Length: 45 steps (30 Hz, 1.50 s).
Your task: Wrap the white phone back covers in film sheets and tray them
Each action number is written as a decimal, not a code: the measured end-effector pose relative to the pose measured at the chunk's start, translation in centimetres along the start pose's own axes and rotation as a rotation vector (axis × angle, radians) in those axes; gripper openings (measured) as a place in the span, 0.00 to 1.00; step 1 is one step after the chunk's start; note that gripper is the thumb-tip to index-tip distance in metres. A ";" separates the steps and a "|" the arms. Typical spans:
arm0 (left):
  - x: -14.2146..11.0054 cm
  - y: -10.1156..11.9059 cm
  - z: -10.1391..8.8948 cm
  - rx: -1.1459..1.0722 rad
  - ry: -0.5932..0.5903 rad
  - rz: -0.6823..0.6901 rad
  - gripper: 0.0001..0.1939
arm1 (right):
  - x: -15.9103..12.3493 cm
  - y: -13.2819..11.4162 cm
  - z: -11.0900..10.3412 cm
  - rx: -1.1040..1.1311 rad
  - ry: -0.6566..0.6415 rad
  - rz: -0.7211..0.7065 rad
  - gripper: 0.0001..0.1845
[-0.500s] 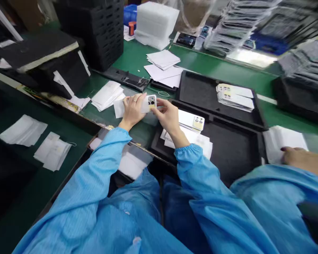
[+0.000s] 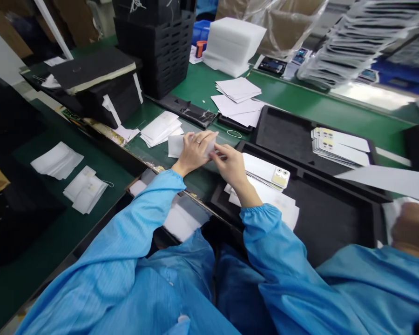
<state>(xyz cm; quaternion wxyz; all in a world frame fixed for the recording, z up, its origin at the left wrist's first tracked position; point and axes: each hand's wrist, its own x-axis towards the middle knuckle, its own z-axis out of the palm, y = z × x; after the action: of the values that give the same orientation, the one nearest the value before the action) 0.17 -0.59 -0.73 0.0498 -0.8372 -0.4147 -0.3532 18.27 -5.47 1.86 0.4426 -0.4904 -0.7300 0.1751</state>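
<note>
Both my hands meet over the green table edge. My left hand (image 2: 194, 151) lies curled over a white phone cover (image 2: 175, 145), most of which is hidden under the fingers. My right hand (image 2: 231, 165) pinches the same piece from the right side. Just to the right, a stack of white phone covers (image 2: 265, 171) with camera cut-outs lies on white sheets in a black foam tray (image 2: 321, 204). A second stack of covers (image 2: 340, 148) rests in the farther black tray (image 2: 275, 122).
A co-worker's hand (image 2: 412, 229) at the right edge lifts a white sheet (image 2: 387, 180). Stacked black trays (image 2: 160, 42), a white foam stack (image 2: 234, 44) and paper piles (image 2: 238, 89) stand at the back. More white sleeves (image 2: 57, 160) lie at the left.
The cover's camera cut-out, visible before, is now hidden under my fingers. The co-worker's hand has raised a white sheet. My head has shifted, so the scene sits further right and lower.
</note>
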 end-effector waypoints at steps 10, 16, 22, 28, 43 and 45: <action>0.1 0.0 -0.2 -0.083 -0.052 -0.052 0.43 | 0.6 1.1 -0.8 0.140 0.224 0.158 0.18; 1.7 -1.8 -1.6 -0.195 -0.096 -0.085 0.42 | 0.8 0.7 -0.8 0.285 0.214 0.235 0.24; 6.6 -7.8 -5.9 -0.040 0.051 -0.402 0.37 | 1.0 1.3 -1.2 0.298 0.216 0.317 0.33; 6.9 -11.7 -8.5 0.137 -0.208 -0.680 0.51 | 0.8 0.8 -1.0 0.240 0.034 0.303 0.34; 4.5 -14.9 -9.1 0.152 -0.480 -0.624 0.59 | 1.5 0.0 -1.5 0.108 -0.081 0.229 0.19; 4.8 -14.5 -9.4 0.164 -0.464 -0.625 0.60 | 1.8 -0.3 -1.7 0.094 -0.084 0.229 0.19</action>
<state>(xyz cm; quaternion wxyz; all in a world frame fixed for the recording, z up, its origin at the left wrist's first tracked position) -13.67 8.53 6.33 -0.0883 -0.7215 -0.6765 -0.1184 19.21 -4.34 3.86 0.4112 -0.5412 -0.6783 0.2789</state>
